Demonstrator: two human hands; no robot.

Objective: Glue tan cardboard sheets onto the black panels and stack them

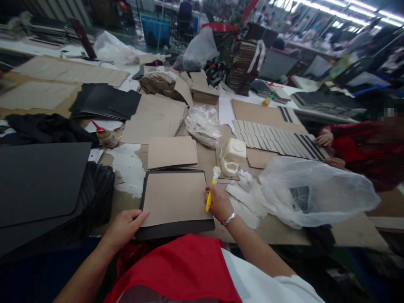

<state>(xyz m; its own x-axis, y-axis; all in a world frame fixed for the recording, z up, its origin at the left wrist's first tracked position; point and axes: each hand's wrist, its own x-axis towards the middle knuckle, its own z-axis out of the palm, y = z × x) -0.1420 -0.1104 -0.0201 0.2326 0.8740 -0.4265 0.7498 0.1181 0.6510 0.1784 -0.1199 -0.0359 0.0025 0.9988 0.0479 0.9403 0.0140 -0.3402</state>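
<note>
A tan board [175,198] lies on a larger black sheet [179,228], whose rim shows around it, widest at the front. My left hand [124,227] rests at the lower left corner of the board, thumb and fingers pressed together on its edge. At the board's right edge, my right hand [220,203] is closed round a yellow-handled brush [212,191], bristles pointing up and away. Just beyond the board is a stack of smaller tan boards [172,152]. A cut-open cream plastic container [233,152] stands behind the brush.
Black sheets [41,181] pile up at the left. A clear plastic bag [318,189] lies at the right, beside torn white paper [246,198]. A glue bottle [107,138] stands at the left. A person in red [356,147] handles striped strips [277,141] across the table.
</note>
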